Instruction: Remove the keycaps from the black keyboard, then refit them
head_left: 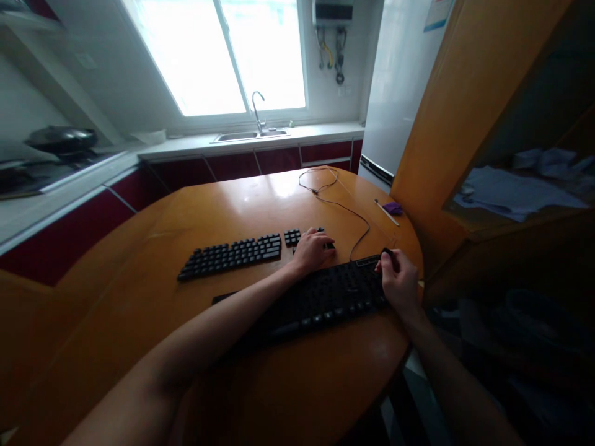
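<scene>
A black keyboard base [320, 300] lies on the round wooden table [139, 322] in front of me, its cable [346, 210] trailing toward the far edge. Behind it rows of loose black keycaps [232, 255] are laid out in keyboard order. My left hand [312, 249] rests curled over the right-hand group of keycaps [292, 236]. My right hand [400, 282] sits at the base's right end, fingers pinched round a small black object [386, 253] that I cannot name.
A thin white stick [387, 212] and a small purple item [393, 208] lie at the table's far right. A wooden cabinet [465, 124] stands close on the right. A counter with sink [251, 134] and window lies behind; a stove with a pan [60, 139] is at left.
</scene>
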Demonstrator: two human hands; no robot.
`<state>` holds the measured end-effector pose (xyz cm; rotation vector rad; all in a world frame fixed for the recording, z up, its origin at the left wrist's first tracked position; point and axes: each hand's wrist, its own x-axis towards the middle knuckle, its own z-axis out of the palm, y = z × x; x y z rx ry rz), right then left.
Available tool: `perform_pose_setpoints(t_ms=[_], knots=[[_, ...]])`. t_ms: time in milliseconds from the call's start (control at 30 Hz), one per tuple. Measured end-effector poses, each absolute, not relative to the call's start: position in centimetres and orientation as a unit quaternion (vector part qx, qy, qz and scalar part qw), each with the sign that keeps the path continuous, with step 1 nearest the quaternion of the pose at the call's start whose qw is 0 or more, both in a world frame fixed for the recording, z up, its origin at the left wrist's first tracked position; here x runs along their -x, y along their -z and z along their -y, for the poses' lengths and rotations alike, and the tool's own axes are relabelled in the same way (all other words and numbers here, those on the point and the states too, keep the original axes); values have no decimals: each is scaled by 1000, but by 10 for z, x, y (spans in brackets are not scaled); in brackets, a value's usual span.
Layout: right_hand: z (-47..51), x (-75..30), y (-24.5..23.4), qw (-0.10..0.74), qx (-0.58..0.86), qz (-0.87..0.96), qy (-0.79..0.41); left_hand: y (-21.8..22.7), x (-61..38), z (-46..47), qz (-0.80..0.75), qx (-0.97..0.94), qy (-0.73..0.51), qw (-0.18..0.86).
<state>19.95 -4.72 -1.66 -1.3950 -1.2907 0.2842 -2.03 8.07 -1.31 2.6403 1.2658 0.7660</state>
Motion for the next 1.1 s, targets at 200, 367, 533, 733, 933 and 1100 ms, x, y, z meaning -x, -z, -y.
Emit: perform_pose_setpoints(t_ms=[200, 367, 533, 733, 933, 1100], knots=[[47, -200, 17, 572, 593, 553, -125, 14, 21, -82, -434, -861, -259, 48], [47, -200, 18, 571, 594, 553, -128, 11, 21, -79, -440, -860, -254, 45], [48, -200, 19, 569, 594, 552, -131, 11, 21, -79, -445, -859, -251, 40], [47, -201, 19, 570, 592, 554, -132, 13, 21, -80, -449, -853, -264, 22], [46, -201, 20, 566, 594, 557, -128, 9, 20, -78, -462, -846, -266, 3], [46, -201, 20, 569, 594, 555, -127, 10, 18, -77, -462, -845, -269, 6]])
